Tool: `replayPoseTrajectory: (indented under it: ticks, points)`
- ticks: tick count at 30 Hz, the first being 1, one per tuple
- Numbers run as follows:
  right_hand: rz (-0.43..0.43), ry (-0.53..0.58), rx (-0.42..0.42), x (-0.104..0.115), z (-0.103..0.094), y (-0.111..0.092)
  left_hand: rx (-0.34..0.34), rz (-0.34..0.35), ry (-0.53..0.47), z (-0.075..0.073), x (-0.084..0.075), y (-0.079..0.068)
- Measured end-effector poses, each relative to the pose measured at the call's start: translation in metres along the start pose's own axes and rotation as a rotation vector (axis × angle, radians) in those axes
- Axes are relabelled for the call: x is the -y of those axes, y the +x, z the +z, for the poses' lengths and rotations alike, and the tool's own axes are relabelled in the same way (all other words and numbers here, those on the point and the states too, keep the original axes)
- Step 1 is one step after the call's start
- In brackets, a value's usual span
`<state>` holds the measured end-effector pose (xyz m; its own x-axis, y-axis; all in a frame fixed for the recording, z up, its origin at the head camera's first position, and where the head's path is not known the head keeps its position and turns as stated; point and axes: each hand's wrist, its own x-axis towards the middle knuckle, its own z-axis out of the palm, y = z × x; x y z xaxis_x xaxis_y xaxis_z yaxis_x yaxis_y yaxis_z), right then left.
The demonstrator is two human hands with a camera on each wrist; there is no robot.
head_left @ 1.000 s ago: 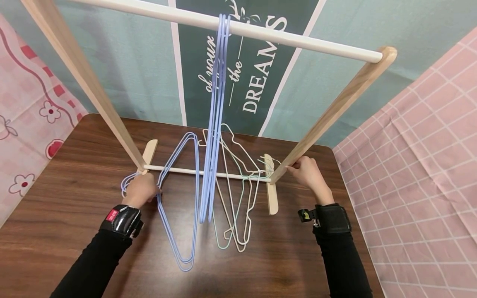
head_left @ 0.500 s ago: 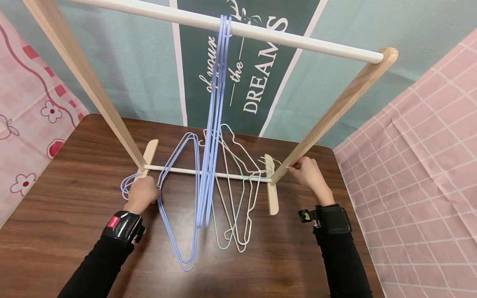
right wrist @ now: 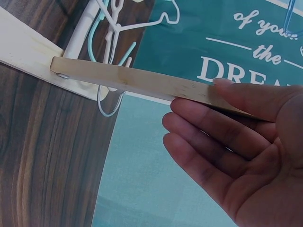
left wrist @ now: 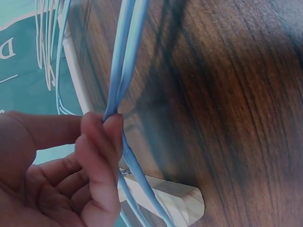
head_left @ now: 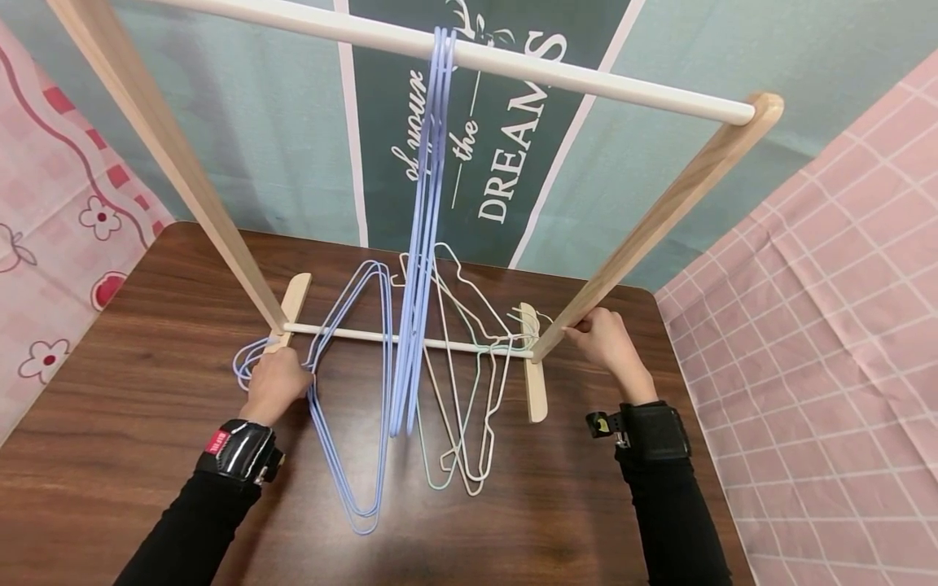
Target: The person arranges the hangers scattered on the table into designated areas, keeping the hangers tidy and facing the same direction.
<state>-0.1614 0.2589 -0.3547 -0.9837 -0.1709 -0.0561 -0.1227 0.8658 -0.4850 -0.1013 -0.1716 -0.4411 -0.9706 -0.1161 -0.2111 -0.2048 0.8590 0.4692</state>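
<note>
My left hand (head_left: pixel 277 382) pinches several light-blue wire hangers (left wrist: pixel 117 61) between thumb and fingers. They lie at the left foot of a wooden clothes rack, hooks to the left of the hand and the long triangular bodies to its right. My right hand (head_left: pixel 604 342) pinches the rack's right wooden upright (right wrist: pixel 142 80) low down, thumb on one side and fingers on the other. A bunch of blue hangers (head_left: pixel 421 244) hangs from the white top rail (head_left: pixel 601 81), near its middle.
White hangers (head_left: pixel 476 478) and a mint hanger (head_left: pixel 440 488) lie tangled across the lower white bar (head_left: pixel 462 347). The rack's right foot (head_left: pixel 537 395) stands on the brown wooden table (head_left: pixel 572 521). A green printed cloth (head_left: pixel 469 106) hangs behind; pink cloths flank both sides.
The hangers on the top rail sway slightly at their lower ends. My left hand has shifted a little with the pinched hangers; the right hand stays on the upright.
</note>
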Motion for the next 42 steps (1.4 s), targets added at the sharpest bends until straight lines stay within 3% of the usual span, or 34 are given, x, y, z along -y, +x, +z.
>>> replayPoseTrajectory:
  ticks: [15, 22, 29, 35, 42]
  points:
    - [0.002, 0.009, 0.001, 0.0, 0.0, 0.001, -0.205, 0.073, -0.052, 0.001, 0.0, -0.009]
    - [0.0, 0.01, -0.001, 0.0, 0.0, 0.0, -0.27, 0.048, -0.162, 0.003, -0.004, -0.017]
    - [0.002, 0.002, 0.0, 0.0, 0.0, 0.0, -0.37, 0.115, -0.236, -0.002, -0.014, -0.02]
    - [-0.001, -0.001, 0.001, 0.0, -0.001, 0.0, -0.285, 0.054, -0.382, -0.009, -0.024, -0.022]
    - [-0.008, -0.011, -0.011, -0.002, 0.0, 0.001, -0.087, -0.031, -0.642, -0.018, -0.03, -0.021]
